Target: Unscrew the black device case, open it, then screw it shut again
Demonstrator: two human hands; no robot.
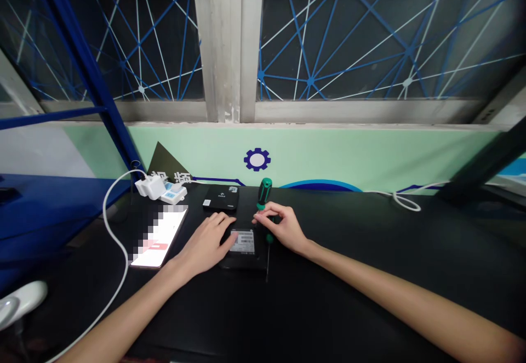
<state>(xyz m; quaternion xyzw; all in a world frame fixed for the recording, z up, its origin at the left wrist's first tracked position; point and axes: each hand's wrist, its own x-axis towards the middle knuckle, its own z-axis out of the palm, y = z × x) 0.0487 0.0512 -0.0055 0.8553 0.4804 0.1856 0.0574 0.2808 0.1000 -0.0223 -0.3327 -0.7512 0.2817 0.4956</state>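
Observation:
A flat black electronic box point(243, 261) with a white label lies on the dark table, label up. My left hand point(209, 239) grips its left side, thumb on the label and fingers at the far corner. Over the box's far right part, my right hand point(285, 227) is closed in a pinch at the lower end of a green-and-black screwdriver point(265, 192), which stands nearly upright. The fingers hide part of its shaft, and its tip is hard to make out. Just below the right hand, a second green screwdriver handle point(269, 238) shows, its thin shaft pointing toward me.
A second black box point(221, 197) lies behind the first. To the left are a lit phone point(160, 237), a white charger point(152, 186) on a power strip point(173, 193), and a looping white cable point(107, 215). Another white cable point(406, 205) curls at the back right.

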